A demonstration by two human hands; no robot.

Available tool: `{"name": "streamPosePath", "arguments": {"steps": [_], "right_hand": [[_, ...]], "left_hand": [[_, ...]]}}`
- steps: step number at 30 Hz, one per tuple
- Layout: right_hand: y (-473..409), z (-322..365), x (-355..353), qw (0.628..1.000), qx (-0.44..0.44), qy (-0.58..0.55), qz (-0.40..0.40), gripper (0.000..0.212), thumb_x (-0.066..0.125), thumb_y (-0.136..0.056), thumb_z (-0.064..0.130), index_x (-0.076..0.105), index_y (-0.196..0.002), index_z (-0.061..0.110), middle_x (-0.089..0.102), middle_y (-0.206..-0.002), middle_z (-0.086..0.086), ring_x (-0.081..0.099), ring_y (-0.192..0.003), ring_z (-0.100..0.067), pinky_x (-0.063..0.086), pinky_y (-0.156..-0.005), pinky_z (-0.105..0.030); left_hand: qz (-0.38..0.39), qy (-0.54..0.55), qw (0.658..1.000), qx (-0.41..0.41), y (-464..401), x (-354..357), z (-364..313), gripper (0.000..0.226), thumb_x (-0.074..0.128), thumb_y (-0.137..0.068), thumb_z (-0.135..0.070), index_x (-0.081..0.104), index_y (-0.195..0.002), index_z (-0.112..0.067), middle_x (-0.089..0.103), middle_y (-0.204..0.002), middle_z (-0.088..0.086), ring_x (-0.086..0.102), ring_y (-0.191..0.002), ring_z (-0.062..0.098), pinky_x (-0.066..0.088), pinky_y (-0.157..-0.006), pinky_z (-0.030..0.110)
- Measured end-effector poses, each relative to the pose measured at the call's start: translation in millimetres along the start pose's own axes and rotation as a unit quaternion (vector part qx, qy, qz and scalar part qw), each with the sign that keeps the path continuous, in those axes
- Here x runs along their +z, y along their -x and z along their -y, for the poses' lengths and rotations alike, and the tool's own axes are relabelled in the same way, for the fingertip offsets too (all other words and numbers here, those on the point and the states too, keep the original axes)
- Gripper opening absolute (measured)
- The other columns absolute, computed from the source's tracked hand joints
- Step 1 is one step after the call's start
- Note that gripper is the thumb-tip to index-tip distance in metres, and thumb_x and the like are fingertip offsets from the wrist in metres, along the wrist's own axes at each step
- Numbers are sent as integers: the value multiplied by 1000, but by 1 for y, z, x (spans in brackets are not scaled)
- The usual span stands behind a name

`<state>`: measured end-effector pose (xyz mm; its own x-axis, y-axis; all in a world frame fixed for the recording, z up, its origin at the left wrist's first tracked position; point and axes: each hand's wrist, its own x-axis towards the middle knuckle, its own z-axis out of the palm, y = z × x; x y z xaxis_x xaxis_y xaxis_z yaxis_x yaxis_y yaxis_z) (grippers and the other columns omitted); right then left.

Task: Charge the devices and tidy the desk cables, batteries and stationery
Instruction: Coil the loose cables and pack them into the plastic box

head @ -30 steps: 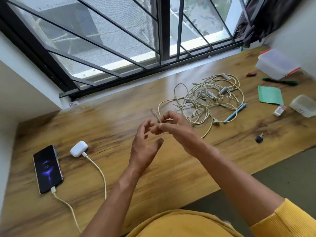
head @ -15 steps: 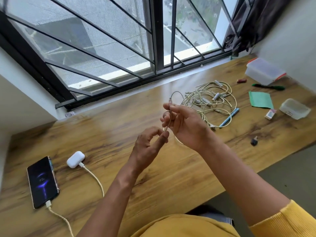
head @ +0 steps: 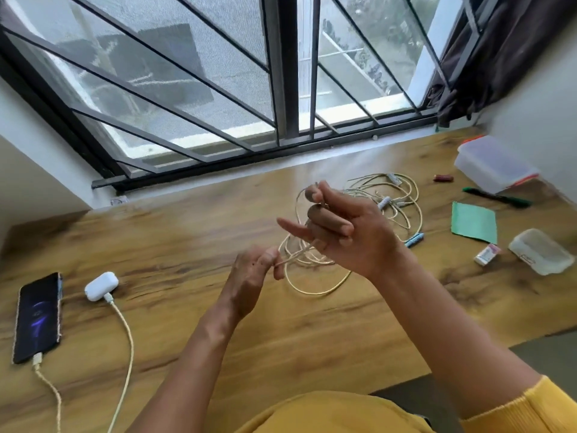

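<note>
Phone (head: 37, 317): lies at the far left of the bench (head: 187, 232), screen lit, a cable plugged into its near end; the charging step looks done here.
Earbud case (head: 101, 285): just right of the phone, white, with its own cable (head: 126, 339) plugged in; this too looks settled.
Left hand (head: 249, 276): grip closed, thumb and fingers pinching a cream cable (head: 296, 257) low down, above the bench.
Right hand (head: 346, 232): raised, grip curled on the same cable, which runs in loops around its fingers; the coiling seems only begun.
Cable pile (head: 393, 198): a loose tangle beyond the right hand, several plugs showing; it is not yet sorted.
Blue pen (head: 415, 240): half hidden beside the tangle.
Stationery: green notepad (head: 474, 221), eraser (head: 487, 254) and a dark-green pen (head: 496, 196) lie apart on the right, not put away.
Battery (head: 443, 178): a small red one, I judge, loose near the window.
Lidded box (head: 493, 165): far right corner, closed.
Small tub (head: 541, 255): near the right edge; contents cannot be told.
</note>
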<state>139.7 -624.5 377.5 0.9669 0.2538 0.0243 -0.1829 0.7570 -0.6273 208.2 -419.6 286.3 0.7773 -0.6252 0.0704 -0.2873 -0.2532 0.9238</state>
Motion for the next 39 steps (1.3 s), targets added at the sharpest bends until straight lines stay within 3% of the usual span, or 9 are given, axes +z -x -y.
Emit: {"name": "streamPosePath", "arguments": {"steps": [3, 6, 12, 23, 27, 29, 32, 35, 39], "right_hand": [[8, 28, -17, 999, -7, -33, 39, 34, 25, -115, 27, 51, -97, 14, 26, -45, 7, 21, -38, -11, 57, -85, -35], [15, 51, -32, 1000, -10, -12, 26, 36, 26, -114, 29, 54, -95, 15, 24, -46, 7, 19, -40, -11, 36, -59, -27], [24, 72, -59, 999, -3, 37, -17, 28, 37, -111, 30, 57, -99, 15, 43, -57, 2, 26, -50, -14, 40, -64, -31], [-4, 61, -70, 946, 18, 292, -141, 36, 61, -101, 5, 55, -133, 18, 58, -78, -5, 47, -58, -13, 43, -54, -28], [-20, 49, -59, 862, -8, 491, -130, 37, 73, -94, 9, 60, -121, 31, 65, -80, -16, 60, -61, -23, 53, -55, -41], [-30, 43, -52, 794, -14, 592, -135, 18, 74, -92, 34, 63, -104, 27, 72, -82, -10, 70, -68, -21, 61, -62, -50], [-33, 40, -43, 704, -27, 689, -168, 42, 55, -85, 66, 64, -102, 29, 72, -90, -5, 71, -83, -25, 60, -69, -52], [-35, 43, -42, 710, -85, 678, -170, 15, 64, -100, 46, 72, -95, 35, 73, -75, -4, 71, -72, -24, 59, -67, -50], [-44, 44, -29, 724, -137, 663, -132, 25, 60, -106, 42, 77, -91, 32, 66, -59, 5, 61, -52, 1, 46, -50, -26]], "left_hand": [[-27, 3, 999, -20, -15, 17, -2, 44, 47, -102, -40, 61, -65, -21, 69, -71, 4, 63, -74, 21, 50, -80, 48], [-75, 41, 996, -16, -33, 27, -14, 40, 53, -99, -38, 60, -64, -21, 62, -66, 3, 61, -71, 23, 46, -75, 36], [-124, 14, 991, 43, -74, 18, -59, 39, 60, -95, -39, 51, -73, -9, 39, -66, 4, 37, -66, 23, 30, -64, 37], [-95, -71, 971, 207, -101, 30, -145, 27, 61, -95, -25, 73, -81, -6, 67, -76, 6, 56, -78, 34, 43, -73, 52], [-43, 55, 977, 202, -90, 45, -153, 21, 53, -96, -6, 69, -103, 6, 70, -87, 2, 61, -78, 27, 47, -68, 43], [-17, 83, 977, 194, -84, 47, -152, 25, 48, -95, -1, 67, -109, 6, 67, -87, -12, 62, -83, 13, 49, -73, 32], [-2, 113, 976, 184, -76, 45, -150, 30, 45, -97, -3, 67, -114, 8, 70, -92, -2, 65, -91, 20, 50, -80, 35], [-141, 111, 969, 170, -72, 45, -140, 29, 45, -102, -2, 70, -115, 6, 73, -112, 19, 69, -110, 31, 53, -91, 40], [-310, 131, 941, 41, -74, 36, -110, 32, 45, -102, -11, 70, -121, -10, 75, -122, 4, 69, -116, 20, 52, -86, 32]]}}
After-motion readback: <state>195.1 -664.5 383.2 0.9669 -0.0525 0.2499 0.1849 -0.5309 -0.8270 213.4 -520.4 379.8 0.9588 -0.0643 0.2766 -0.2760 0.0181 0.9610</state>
